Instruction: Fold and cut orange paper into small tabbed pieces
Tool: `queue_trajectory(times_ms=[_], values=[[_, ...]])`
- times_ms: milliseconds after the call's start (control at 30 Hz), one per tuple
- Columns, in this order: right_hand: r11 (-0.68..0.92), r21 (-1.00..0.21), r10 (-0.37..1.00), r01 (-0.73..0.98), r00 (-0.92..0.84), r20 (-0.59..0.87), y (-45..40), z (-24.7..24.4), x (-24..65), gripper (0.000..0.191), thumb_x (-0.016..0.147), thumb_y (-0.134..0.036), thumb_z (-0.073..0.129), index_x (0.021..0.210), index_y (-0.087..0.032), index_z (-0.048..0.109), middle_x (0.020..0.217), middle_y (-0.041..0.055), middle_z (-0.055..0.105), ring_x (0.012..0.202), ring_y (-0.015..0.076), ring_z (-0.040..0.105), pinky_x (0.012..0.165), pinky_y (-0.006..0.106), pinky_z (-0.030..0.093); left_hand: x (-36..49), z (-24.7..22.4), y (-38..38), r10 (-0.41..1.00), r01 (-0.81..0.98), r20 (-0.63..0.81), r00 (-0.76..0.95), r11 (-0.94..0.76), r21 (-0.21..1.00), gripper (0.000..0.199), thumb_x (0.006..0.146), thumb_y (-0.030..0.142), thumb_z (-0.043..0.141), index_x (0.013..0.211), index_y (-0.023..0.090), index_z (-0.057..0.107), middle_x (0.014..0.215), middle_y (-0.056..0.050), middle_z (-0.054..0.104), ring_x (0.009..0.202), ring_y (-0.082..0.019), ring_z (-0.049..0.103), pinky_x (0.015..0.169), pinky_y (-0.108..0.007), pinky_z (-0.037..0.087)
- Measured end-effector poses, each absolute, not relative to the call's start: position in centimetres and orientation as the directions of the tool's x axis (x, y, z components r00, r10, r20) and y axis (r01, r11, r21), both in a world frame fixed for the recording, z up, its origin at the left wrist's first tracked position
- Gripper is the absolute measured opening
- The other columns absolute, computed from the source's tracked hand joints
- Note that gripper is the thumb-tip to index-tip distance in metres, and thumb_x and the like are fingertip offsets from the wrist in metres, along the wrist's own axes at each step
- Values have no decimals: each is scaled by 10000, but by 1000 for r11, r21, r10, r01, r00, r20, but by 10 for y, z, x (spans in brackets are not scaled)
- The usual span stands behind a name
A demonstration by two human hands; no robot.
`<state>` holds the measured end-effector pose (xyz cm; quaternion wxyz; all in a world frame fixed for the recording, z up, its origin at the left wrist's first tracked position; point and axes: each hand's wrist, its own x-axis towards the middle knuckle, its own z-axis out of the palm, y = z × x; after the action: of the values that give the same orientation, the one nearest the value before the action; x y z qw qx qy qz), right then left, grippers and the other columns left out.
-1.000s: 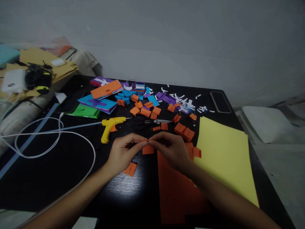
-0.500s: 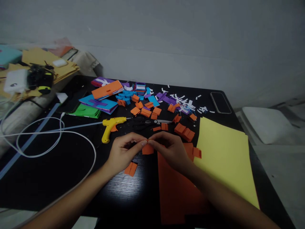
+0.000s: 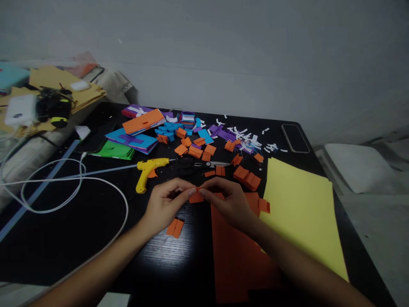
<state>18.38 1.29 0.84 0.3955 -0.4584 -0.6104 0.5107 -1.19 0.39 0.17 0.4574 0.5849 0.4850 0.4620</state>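
A small orange paper piece (image 3: 196,197) is pinched between both hands above the black table. My left hand (image 3: 166,204) grips its left side with thumb and forefinger, and my right hand (image 3: 229,204) holds the right side the same way. Fingertips cover its upper edge. Below my left hand lies a folded orange paper piece (image 3: 175,228) with a crease down its middle. Under my right wrist is a large orange sheet (image 3: 236,260). Just beyond the hands are scissors (image 3: 217,163) and several more folded orange pieces (image 3: 247,177).
A yellow glue gun (image 3: 147,170) lies left of the hands, near a looping white cable (image 3: 127,204). Yellow sheets (image 3: 302,213) cover the right side. Farther back are stacked coloured paper packets (image 3: 132,140), white paper scraps (image 3: 246,137) and a phone (image 3: 295,138).
The orange piece between my fingers has tilted or folded, so less of it shows below the fingertips. Both hands stay in nearly the same place.
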Motion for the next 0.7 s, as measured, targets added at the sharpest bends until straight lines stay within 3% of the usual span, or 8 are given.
queue_trajectory(times_ms=[200, 367, 700], values=[[135, -979, 953, 154, -289, 86, 12, 12, 184, 113, 914, -334, 738, 924, -222, 747, 896, 43, 774, 812, 197, 711, 718, 312, 552, -16, 1, 3, 980, 209, 176, 92, -192, 959, 69, 868, 278, 794, 875, 214, 820, 856, -34, 813, 794, -182, 750, 736, -256, 577], [207, -962, 949, 178, -274, 153, 12, 11, 185, 107, 932, -324, 729, 892, -226, 746, 861, 34, 756, 778, 183, 687, 686, 305, 529, -14, 0, 3, 974, 183, 191, 123, -211, 960, 34, 872, 252, 792, 867, 223, 809, 843, -19, 796, 779, -160, 735, 721, -238, 566], [180, -976, 957, 119, -250, 146, 10, 15, 186, 91, 919, -294, 736, 856, -228, 742, 843, 25, 728, 764, 179, 647, 683, 301, 503, -16, 8, 6, 954, 223, 247, 167, -281, 933, 69, 900, 223, 751, 862, 213, 809, 840, -37, 760, 799, -167, 708, 736, -261, 546]])
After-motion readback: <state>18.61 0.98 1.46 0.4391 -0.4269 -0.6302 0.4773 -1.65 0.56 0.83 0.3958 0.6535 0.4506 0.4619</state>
